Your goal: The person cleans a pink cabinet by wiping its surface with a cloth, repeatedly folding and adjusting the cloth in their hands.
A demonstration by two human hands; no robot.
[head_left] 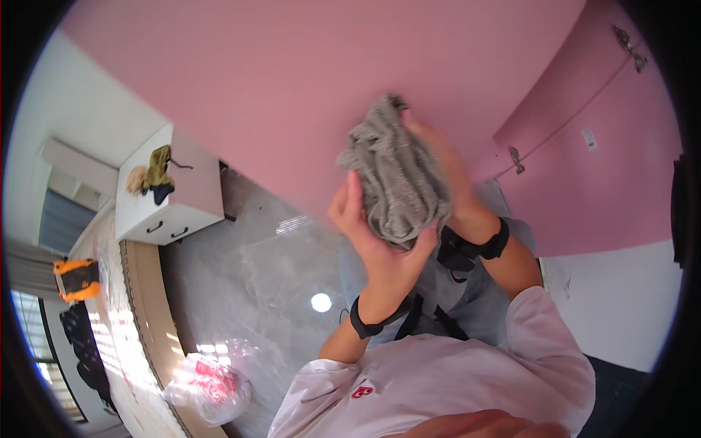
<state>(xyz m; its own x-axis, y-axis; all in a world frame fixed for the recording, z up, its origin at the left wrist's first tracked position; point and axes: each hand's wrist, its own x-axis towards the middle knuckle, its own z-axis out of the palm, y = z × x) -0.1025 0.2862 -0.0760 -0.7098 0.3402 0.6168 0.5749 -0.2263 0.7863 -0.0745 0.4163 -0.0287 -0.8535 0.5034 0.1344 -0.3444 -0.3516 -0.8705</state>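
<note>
A bundled grey-brown ribbed cloth [398, 175] is held up in front of a large pink panel. My left hand [380, 241] grips its lower left side, the thumb and fingers pressed against the fabric. On the right side my right hand [445, 168] holds the same cloth, with part of its fingers behind or blurred against the bundle. Black straps are around both of my wrists.
Pink doors [584, 153] with metal hinges stand at the right. At the left are a white drawer cabinet [175, 197] with small items on top, a bed [124, 328] with an orange-black object [77, 279], and a clear plastic bag [212, 387] with red print.
</note>
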